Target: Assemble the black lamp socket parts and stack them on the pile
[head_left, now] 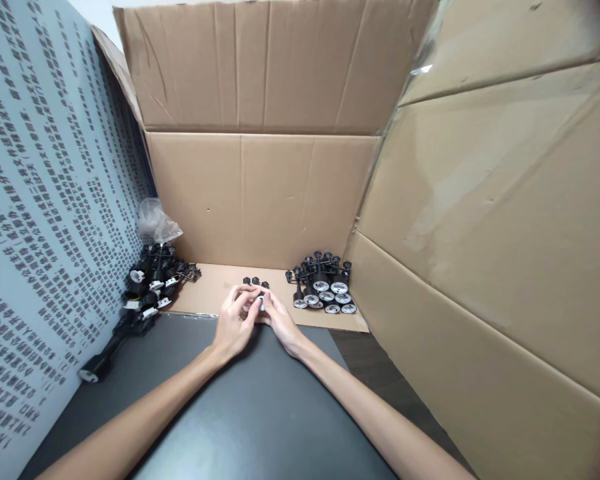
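- The person's left hand (236, 320) and right hand (279, 319) meet at the far edge of the dark grey tabletop (240, 413), fingertips together.
- Both hands pinch one small white-and-black plastic part (260, 303) between their fingertips; it sits just above the seam where the tabletop meets the brown cardboard floor flap (215, 290).
- Just beyond the hands, three small black hexagonal caps (255, 282) lie on the flap, near the fingers but apart from them.
- At the flap's right end, a cluster of black sprue-mounted parts with round silver-white faces (325, 290) rests close to the right cardboard wall (480, 233).
- At the flap's left end, a heap of black plastic sprues with white pieces (147, 293) spills onto the tabletop's left edge, with a crumpled clear plastic bag (156, 223) on top.
- A grey panel printed with black characters (40, 200) stands along the left side.
- A tall cardboard back wall (260, 193) closes the far side.
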Motion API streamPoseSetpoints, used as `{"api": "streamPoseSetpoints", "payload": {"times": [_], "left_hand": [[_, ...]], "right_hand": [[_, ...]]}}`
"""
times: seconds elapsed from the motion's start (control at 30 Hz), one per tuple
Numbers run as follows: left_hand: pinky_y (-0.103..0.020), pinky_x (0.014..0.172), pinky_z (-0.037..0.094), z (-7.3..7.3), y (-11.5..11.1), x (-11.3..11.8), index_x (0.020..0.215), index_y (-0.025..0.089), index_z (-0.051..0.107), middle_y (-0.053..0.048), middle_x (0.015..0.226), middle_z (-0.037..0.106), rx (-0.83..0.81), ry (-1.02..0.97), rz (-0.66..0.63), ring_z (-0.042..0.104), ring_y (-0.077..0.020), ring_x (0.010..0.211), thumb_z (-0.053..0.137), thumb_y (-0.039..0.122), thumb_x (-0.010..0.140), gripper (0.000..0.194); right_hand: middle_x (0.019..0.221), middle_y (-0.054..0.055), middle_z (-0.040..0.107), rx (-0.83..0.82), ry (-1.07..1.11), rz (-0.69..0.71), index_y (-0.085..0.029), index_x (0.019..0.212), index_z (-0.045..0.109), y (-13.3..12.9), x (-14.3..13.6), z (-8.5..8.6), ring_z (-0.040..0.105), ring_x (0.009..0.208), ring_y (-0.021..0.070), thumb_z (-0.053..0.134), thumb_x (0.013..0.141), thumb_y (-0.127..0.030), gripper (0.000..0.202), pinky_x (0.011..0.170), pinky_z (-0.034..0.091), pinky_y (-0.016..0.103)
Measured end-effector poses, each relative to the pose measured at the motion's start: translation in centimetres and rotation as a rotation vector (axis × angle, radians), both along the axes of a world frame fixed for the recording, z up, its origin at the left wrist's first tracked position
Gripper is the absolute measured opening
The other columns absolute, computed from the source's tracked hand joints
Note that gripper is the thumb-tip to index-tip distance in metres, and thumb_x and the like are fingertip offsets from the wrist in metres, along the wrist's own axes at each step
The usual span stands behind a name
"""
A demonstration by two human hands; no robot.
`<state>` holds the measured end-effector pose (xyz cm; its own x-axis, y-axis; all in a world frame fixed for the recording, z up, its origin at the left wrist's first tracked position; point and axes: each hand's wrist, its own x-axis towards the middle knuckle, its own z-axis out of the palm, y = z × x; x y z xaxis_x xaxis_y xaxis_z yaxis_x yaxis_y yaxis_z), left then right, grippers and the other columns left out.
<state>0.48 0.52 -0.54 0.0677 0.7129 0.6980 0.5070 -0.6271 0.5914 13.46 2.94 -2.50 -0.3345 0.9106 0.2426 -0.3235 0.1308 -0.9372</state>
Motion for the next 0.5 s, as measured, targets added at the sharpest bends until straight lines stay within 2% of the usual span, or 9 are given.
{"api": "streamPoseSetpoints", "payload": {"times": [0.23,0.5], "left_hand": [[-0.03,0.079,0.056,-0.05,0.03,0.02,0.102,0.023,0.068,-0.005,0.102,0.066,0.001,0.012,-0.035,0.066,-0.0169,0.091,0.054,0.029,0.094,0.017],[-0.03,0.078,0.055,0.46,-0.4,0.13,0.102,0.022,0.066,-0.005,0.101,0.063,-0.004,0.026,-0.014,0.065,-0.0163,0.089,0.054,0.028,0.094,0.017]], "right_hand": [[0.119,0.01,0.065,0.058,-0.034,-0.109,-0.024,0.116,0.057,-0.09,-0.4,-0.88,0.064,0.109,0.0246,0.048,0.085,-0.07,0.056,0.09,0.055,0.041],[0.109,0.008,0.068,0.061,-0.032,-0.066,-0.025,0.113,0.056,-0.03,-0.3,-0.8,0.069,0.095,0.0241,0.052,0.083,-0.071,0.056,0.082,0.058,0.04]]}}
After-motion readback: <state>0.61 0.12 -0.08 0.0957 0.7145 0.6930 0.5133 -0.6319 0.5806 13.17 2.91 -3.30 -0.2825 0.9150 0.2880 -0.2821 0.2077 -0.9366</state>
